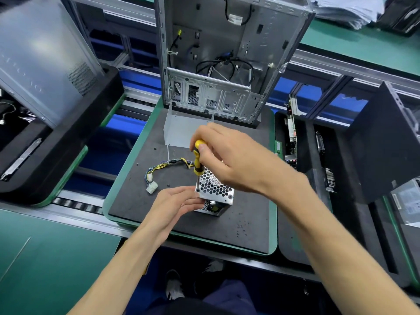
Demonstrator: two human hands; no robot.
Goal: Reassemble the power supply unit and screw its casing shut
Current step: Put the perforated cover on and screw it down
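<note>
Right hand [229, 158], a little to the 1 o'clock side of the frame's centre, has its fingers curled round the top of a yellow and black screwdriver [198, 161], which stands nearly upright with its tip down at a corner of the power supply unit [213, 192]. Left hand [175, 203] comes in from 7 o'clock and rests its fingers against the unit's left side, fingers only gently bent (steadying rather than gripping, as far as can be seen). That unit, a small metal box with a honeycomb grille on top, sits just below the centre of the dark foam mat [141, 201], which lies on a green tray [272, 235].

From the unit a bundle of yellow, black and blue wires [168, 165] loops toward 9 o'clock and ends in a white connector [151, 187] lying on the mat. At 12 o'clock from the hands a bent sheet-metal cover [179, 133] stands on the mat, and behind it rises an open computer case [227, 53] with black cables inside. A few small dark screws [168, 185] lie scattered on the mat.
</note>
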